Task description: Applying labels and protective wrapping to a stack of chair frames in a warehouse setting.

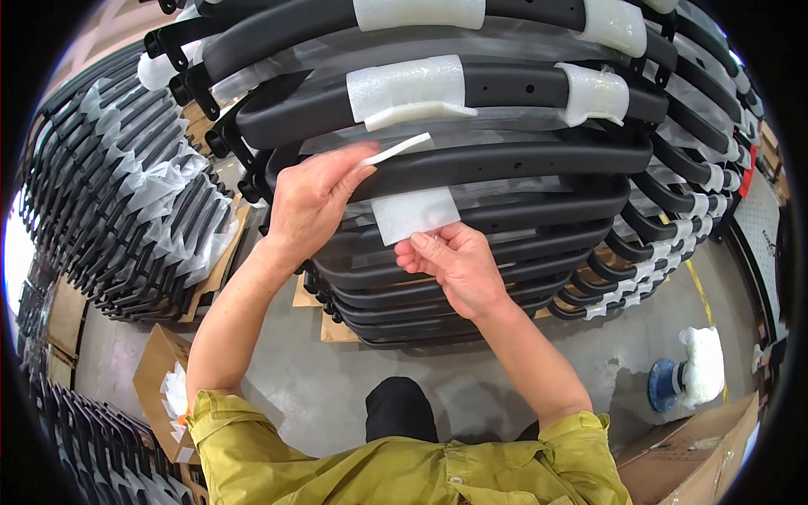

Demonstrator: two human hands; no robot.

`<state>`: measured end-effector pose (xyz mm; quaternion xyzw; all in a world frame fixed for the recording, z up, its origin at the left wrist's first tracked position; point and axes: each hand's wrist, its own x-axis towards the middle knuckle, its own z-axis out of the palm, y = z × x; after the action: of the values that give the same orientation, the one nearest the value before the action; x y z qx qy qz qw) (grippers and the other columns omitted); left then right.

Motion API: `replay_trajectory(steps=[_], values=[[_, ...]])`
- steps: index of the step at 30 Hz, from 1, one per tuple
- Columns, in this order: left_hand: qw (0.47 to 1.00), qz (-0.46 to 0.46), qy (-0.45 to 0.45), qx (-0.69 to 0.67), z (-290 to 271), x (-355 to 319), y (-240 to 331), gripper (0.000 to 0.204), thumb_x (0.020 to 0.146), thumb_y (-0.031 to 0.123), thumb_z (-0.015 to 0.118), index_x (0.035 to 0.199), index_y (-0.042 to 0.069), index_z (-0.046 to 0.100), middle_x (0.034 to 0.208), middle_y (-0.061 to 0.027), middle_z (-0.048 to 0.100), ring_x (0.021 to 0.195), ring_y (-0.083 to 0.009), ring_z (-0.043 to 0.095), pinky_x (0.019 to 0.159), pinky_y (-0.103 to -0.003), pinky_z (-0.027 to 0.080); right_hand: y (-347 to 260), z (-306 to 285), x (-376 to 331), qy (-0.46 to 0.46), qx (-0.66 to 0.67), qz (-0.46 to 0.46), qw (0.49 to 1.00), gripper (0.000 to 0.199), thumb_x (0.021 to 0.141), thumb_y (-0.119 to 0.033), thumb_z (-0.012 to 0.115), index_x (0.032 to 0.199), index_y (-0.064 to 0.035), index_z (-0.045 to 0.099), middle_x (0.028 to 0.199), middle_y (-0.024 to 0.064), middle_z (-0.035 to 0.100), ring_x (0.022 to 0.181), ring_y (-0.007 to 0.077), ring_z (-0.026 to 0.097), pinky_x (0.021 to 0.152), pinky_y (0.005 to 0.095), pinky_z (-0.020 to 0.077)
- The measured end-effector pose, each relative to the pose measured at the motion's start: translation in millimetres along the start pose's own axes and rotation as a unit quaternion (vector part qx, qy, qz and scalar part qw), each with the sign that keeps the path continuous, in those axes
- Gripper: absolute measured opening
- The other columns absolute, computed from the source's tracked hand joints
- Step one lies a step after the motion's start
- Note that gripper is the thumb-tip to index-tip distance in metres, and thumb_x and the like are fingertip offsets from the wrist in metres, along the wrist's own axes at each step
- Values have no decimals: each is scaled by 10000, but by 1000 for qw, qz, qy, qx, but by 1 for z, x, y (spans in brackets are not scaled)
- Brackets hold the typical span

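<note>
A white foam sheet (pixel 414 215) shows above and below a curved black bar (pixel 522 166) in the stack in front of me. It seems to pass behind the bar, though the bar hides that stretch. Above the bar, my left hand (pixel 310 198) pinches the sheet's upper edge between thumb and fingers. My right hand (pixel 459 265) grips the lower edge below the bar, thumb on top. On the bar one level higher, a white foam wrap (pixel 406 88) covers the middle, and another foam wrap (pixel 596 93) sits farther right.
A second stack of black frames (pixel 126 194) with clear plastic film stands at left. An open cardboard box (pixel 158 374) is at lower left. A white roll on a blue base (pixel 665 385) and another cardboard box (pixel 682 454) are at lower right.
</note>
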<state>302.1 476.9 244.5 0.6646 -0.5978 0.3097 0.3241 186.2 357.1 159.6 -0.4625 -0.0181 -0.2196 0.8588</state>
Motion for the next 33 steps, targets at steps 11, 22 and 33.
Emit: replay_trajectory(steps=[11, 22, 33], values=[[945, 297, 58, 120, 7, -5, -10, 230, 618, 89, 603, 827, 0, 564, 935, -123, 572, 863, -274, 564, 731, -338, 467, 10, -1, 9, 16, -205, -31, 978, 198, 768, -160, 593, 726, 32, 577, 595, 65, 571, 515, 81, 531, 481, 197, 443], [984, 146, 68, 71, 19, -3, 2, 317, 690, 165, 634, 954, 15, 540, 919, -133, 564, 854, -288, 543, 735, -337, 433, 12, -7, 0, -9, -173, -33, 984, 222, 835, -172, 491, 765, 30, 549, 614, 67, 569, 530, 91, 535, 483, 197, 434], [991, 87, -19, 104, -7, -8, 17, 418, 625, 55, 615, 1029, 17, 515, 968, -140, 556, 893, -313, 528, 803, -355, 410, -41, 51, 19, 41, -79, -19, 996, 246, 818, -194, 507, 717, 28, 540, 592, 89, 564, 437, 108, 505, 381, 201, 384]])
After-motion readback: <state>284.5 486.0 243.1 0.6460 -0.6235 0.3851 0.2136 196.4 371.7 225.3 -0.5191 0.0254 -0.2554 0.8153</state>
